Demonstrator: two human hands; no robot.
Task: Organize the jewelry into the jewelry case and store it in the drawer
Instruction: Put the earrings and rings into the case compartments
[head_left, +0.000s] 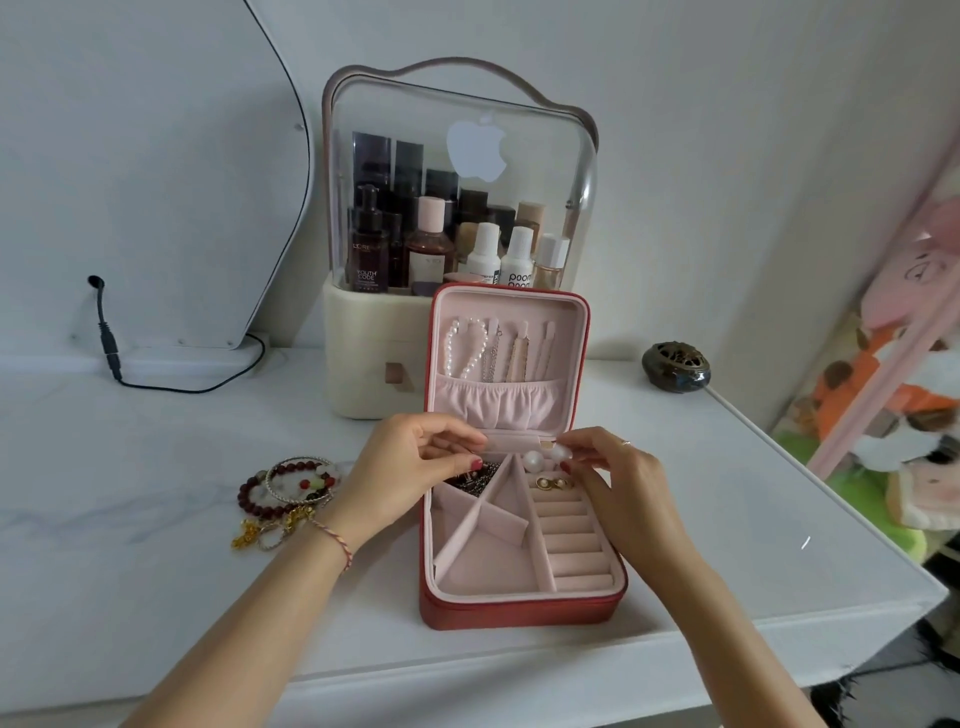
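1. Head view: we see the red case (522, 605) open on the white bench (156, 571), its lid upright.
2. Our left hand (410, 467) hovers over the case's far left compartment, its grip curled; whether it pinches anything, we cannot tell.
3. Our right hand (618, 483) pinches pearl earrings (545, 457) above the ring rolls.
4. Bracelets (285, 493) lie left of the case.
5. Behind stands a cosmetics box (457, 208).

left hand (410, 467): red nail polish; red-and-white cord bracelet (332, 540) | right hand (618, 478): red nails; thin ring (625, 442); arms unsleeved
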